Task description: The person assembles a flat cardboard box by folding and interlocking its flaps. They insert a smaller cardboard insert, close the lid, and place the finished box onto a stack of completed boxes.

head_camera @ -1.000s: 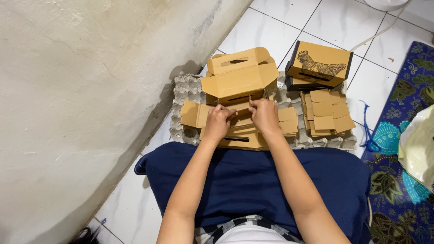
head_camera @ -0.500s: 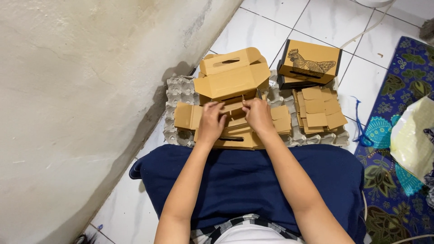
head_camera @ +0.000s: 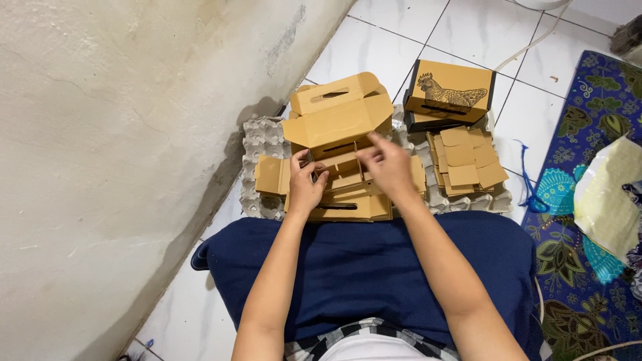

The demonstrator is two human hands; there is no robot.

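Person is wearing dark navy cloth over the lap, plain and slightly creased; a black-and-white checked band is showing at the waist above a white top; both forearms are showing bare, no sleeves, no rings or watch showing

We are looking steeply down from a single head-worn camera, facing forward over our lap toward the open cardboard box (head_camera: 338, 127) on the floor. We are sitting close enough that it is filling the centre; the wall (head_camera: 120, 134) is running left of it, tiles beyond.
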